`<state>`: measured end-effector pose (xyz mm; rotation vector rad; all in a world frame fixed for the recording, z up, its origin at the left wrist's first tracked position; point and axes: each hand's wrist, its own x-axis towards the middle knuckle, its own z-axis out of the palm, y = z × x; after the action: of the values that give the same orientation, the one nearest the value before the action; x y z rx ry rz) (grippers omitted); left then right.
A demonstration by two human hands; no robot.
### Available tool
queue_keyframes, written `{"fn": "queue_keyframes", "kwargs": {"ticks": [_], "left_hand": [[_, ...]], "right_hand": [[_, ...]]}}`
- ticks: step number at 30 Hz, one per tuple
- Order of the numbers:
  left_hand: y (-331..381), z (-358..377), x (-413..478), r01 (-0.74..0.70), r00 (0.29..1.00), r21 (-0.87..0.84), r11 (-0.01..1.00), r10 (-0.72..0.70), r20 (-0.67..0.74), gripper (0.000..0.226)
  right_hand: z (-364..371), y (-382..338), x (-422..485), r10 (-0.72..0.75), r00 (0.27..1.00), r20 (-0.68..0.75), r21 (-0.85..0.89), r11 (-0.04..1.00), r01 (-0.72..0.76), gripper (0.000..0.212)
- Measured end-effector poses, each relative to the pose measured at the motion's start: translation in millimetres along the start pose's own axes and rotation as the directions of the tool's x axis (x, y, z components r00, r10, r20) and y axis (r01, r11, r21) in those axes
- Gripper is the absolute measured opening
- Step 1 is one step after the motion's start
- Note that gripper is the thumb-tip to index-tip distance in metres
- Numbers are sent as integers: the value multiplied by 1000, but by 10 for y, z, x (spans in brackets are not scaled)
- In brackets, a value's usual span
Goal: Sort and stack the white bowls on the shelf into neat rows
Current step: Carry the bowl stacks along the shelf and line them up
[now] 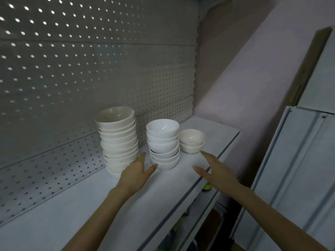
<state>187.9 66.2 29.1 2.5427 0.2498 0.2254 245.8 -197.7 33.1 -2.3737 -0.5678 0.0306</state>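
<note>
Reaching with left hand (136,172) spread and empty between tall stack (117,140) and middle stack (164,144), right hand (216,169) equally wide just below the two-bowl stack (192,141), probably bracketing the middle pile on the shelf (126,205).

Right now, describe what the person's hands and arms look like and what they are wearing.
Both forearms are bare as far as the picture shows; no sleeve is visible. The left hand and right hand wear no gloves, and no watch, bracelet or ring can be seen. The fingers are slim, with short nails.
</note>
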Motion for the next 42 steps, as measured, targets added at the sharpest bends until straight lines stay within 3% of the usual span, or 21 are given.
{"fn": "queue_keyframes", "kwargs": {"ticks": [3,6,11,13,17,30,36,42], "left_hand": [[61,36,132,-42,997,-120,992,35,-62,74],[169,82,299,-102,991,-253,962,75,-115,81],[296,173,618,-35,994,-389,920,-7,-106,102],[324,205,708,-6,994,-437,900,-40,-98,107],[279,250,822,37,991,-481,876,-94,-94,122],[312,294,853,77,967,-517,852,-190,-168,108],[400,284,849,75,965,-510,857,-191,-179,109],[548,193,854,41,961,-519,854,-176,-214,105]], "right_hand": [[24,-50,333,-45,997,57,56,998,41,80],[8,-53,688,-137,988,70,158,980,124,84],[-14,-23,1124,-301,939,167,340,912,232,73],[5,-4,1281,-353,914,201,395,883,254,75],[121,63,1552,-375,881,290,485,851,203,99],[419,244,1941,-384,887,258,682,722,115,123],[407,278,1953,-404,883,237,723,681,118,111],[217,173,1969,-448,871,202,784,607,130,111]]}}
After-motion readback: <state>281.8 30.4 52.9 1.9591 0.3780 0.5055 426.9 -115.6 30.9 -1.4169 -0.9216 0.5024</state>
